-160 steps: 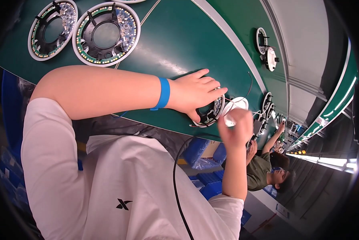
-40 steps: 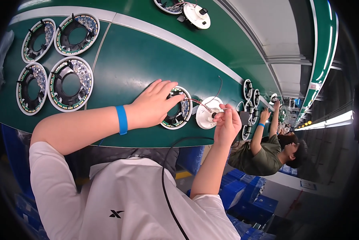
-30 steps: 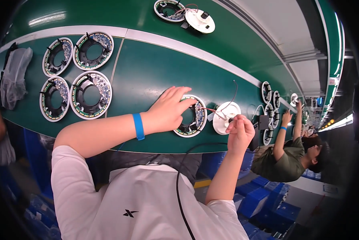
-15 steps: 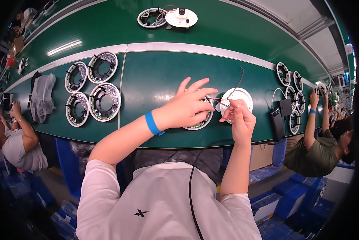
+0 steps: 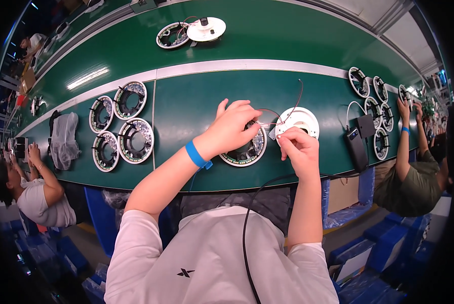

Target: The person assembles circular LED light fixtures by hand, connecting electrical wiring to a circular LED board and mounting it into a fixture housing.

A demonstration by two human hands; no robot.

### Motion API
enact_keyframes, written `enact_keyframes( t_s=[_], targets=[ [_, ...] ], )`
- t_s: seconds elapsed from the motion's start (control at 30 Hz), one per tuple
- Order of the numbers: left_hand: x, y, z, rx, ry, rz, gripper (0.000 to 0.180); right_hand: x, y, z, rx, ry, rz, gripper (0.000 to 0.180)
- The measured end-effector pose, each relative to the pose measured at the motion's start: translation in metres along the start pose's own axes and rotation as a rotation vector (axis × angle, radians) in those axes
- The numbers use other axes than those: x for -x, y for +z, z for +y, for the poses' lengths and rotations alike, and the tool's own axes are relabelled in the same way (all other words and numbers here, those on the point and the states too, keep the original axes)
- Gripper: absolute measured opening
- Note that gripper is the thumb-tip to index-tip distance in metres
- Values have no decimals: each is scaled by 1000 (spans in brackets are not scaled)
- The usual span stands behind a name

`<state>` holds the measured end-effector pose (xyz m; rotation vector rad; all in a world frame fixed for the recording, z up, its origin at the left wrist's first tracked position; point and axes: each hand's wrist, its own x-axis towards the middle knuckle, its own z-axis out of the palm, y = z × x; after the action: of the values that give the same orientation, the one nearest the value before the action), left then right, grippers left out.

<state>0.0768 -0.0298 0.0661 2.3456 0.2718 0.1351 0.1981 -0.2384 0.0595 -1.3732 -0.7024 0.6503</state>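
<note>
My left hand (image 5: 229,130), with a blue wristband, is over a ring-shaped light part (image 5: 261,144) that has a white rim and small boards inside. Its thumb and forefinger come together beside thin red wires (image 5: 271,110); what they pinch is hidden. These wires run from the ring toward a round white disc (image 5: 310,121) with a central opening, and one loose end sticks up beyond it. At the near edge of the disc, my right hand (image 5: 302,152) has its thumb and forefinger pinched. Whatever those fingertips hold is too small to name.
On the green table (image 5: 186,101), several ring parts (image 5: 135,152) sit at left, more (image 5: 359,83) at right. A black device (image 5: 357,149) with cables stands right. Behind the pale strip lies another wired disc (image 5: 206,30). Co-workers sit both sides. Left is a plastic-wrapped bundle (image 5: 65,142).
My left hand's fingers have drawn in over the ring, which shows more now. My right hand has moved down from the wires to the disc's near edge. The view has shifted slightly.
</note>
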Motion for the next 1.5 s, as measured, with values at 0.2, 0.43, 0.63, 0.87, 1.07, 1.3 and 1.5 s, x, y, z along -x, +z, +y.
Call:
enact_keyframes(
  t_s=[0.2,0.43,0.63,0.87,1.07,1.3,1.5],
  targets=[
    [7,4,-12,50,-8,73,31,-10,13,-6,165,292,-56,7],
    [30,6,-52,241,183,367,34,-30,30,-7,553,375,-153,12],
    [38,20,-60,247,171,316,59,-43,24,0,754,328,-247,14],
    [37,21,-55,197,224,200,94,-50,27,-15,876,407,-275,9],
    [40,25,-51,16,325,172,107,-51,34,-31,951,490,-264,5],
    [41,24,-56,-74,367,153,115,-47,31,-21,916,458,-252,4],
    [39,26,-53,-83,372,179,116,-47,27,-22,1039,347,-299,4]
  ],
)
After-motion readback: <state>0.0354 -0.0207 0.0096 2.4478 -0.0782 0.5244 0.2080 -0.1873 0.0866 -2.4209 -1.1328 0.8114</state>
